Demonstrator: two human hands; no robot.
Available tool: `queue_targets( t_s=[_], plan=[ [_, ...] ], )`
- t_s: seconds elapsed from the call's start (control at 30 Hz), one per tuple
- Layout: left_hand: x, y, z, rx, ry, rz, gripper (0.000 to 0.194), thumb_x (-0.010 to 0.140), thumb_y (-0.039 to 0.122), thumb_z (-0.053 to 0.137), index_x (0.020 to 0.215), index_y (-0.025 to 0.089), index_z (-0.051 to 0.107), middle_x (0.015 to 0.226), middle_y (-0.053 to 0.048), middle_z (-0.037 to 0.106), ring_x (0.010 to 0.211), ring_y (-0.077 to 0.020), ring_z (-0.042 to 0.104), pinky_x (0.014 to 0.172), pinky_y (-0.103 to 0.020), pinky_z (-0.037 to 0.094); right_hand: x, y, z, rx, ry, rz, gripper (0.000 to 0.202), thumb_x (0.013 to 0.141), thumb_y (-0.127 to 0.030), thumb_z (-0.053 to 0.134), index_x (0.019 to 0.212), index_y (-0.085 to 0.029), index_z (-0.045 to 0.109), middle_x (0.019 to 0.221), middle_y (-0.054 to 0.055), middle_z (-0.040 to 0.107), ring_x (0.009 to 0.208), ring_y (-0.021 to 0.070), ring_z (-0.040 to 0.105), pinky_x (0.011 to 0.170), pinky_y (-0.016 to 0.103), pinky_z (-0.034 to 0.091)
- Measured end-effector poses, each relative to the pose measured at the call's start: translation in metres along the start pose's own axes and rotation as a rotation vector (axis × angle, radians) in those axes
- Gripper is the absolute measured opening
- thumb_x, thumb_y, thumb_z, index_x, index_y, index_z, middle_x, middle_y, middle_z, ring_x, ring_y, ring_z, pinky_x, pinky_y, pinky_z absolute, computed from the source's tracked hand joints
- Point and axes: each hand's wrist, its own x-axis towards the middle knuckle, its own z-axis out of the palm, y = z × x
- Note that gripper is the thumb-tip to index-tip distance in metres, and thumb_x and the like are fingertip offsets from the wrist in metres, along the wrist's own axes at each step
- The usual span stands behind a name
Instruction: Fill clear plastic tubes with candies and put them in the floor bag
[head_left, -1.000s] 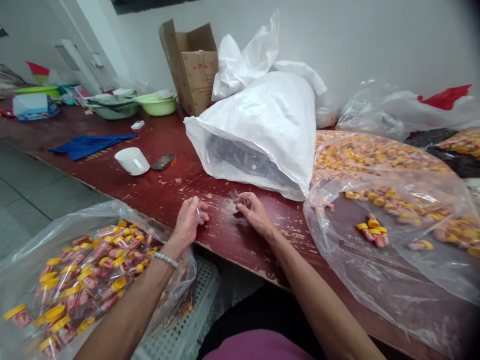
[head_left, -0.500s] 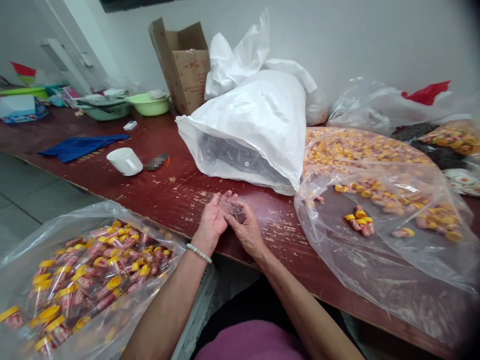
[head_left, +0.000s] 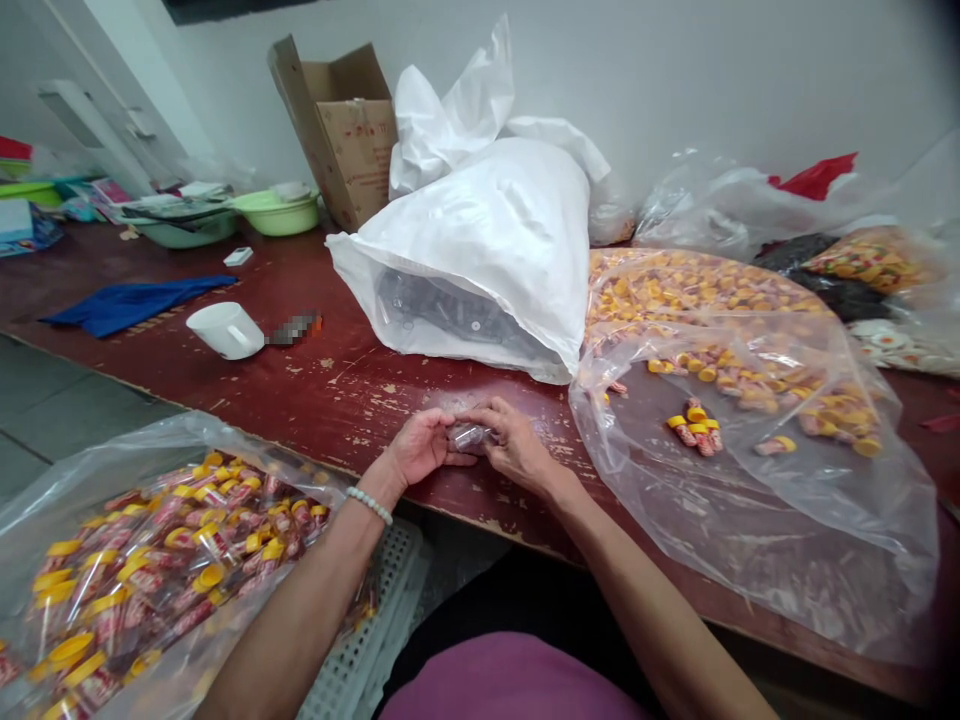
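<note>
My left hand (head_left: 420, 446), a beaded bracelet at its wrist, curls its fingers around small clear plastic bottles (head_left: 466, 437) above the red table (head_left: 315, 400). From the other side my right hand (head_left: 519, 446) grips the same cluster, thumb and fingers closed on it. How many bottles there are is hidden by the fingers. Just beyond both hands lies a white sack (head_left: 487, 215), its mouth turned towards me, with more clear bottles (head_left: 442, 305) inside.
A clear bag of yellow-capped, red-patterned little bottles (head_left: 180, 540) sits at lower left. Another large clear bag (head_left: 622, 480) with similar small yellow-topped pieces spreads at right. A white mug (head_left: 225, 330), blue cloth (head_left: 127, 303), green basin (head_left: 277, 212) and cardboard box (head_left: 356, 150) stand at left and back.
My left hand has gone from an open palm to curled fingers around the clear bottles. My right hand has turned over them, its fingers reaching towards the left. The view has shifted slightly right.
</note>
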Motion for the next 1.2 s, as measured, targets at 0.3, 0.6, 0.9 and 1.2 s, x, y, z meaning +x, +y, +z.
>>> queue_targets(
  t_s=[0.3, 0.6, 0.9, 1.2],
  plan=[
    [-0.003, 0.018, 0.004, 0.472, -0.341, -0.060, 0.053, 0.059, 0.012, 0.068, 0.112, 0.016, 0.058, 0.088, -0.010, 0.070, 0.076, -0.0252, 0.068, 0.069, -0.039, 0.055, 0.005, -0.017, -0.019, -0.245, -0.234, -0.191, 0.043, 0.073, -0.012, 0.058, 0.115, -0.025, 0.059, 0.103, 0.005, 0.059, 0.097, 0.0191, 0.052, 0.086, 0.032, 0.041],
    [-0.012, 0.014, 0.012, 0.503, -0.331, 0.066, 0.031, 0.069, 0.017, 0.070, 0.098, 0.013, 0.058, 0.081, -0.007, 0.068, 0.074, -0.0183, 0.066, 0.079, -0.037, 0.051, -0.005, -0.003, -0.017, 0.340, 0.277, 0.262, 0.038, 0.080, -0.028, 0.055, 0.117, -0.022, 0.046, 0.095, 0.002, 0.053, 0.073, 0.0119, 0.050, 0.068, 0.027, 0.043],
    [-0.003, -0.011, 0.011, 0.375, -0.094, 0.359, 0.031, 0.068, 0.017, 0.073, 0.093, 0.018, 0.054, 0.096, -0.002, 0.065, 0.088, -0.0156, 0.061, 0.083, -0.031, 0.047, -0.015, -0.028, -0.004, 0.475, 0.167, 0.427, 0.049, 0.083, -0.048, 0.052, 0.123, -0.024, 0.039, 0.102, 0.002, 0.051, 0.088, 0.0146, 0.052, 0.075, 0.028, 0.045],
    [-0.014, -0.004, 0.004, 0.718, -0.004, 0.367, 0.030, 0.068, 0.023, 0.073, 0.096, 0.013, 0.066, 0.076, -0.002, 0.064, 0.058, -0.0094, 0.054, 0.054, -0.021, 0.042, -0.012, -0.024, -0.006, -0.001, 0.144, 0.191, 0.018, 0.081, -0.036, 0.059, 0.088, -0.020, 0.060, 0.079, -0.001, 0.059, 0.071, 0.0134, 0.052, 0.068, 0.026, 0.040]
  ],
)
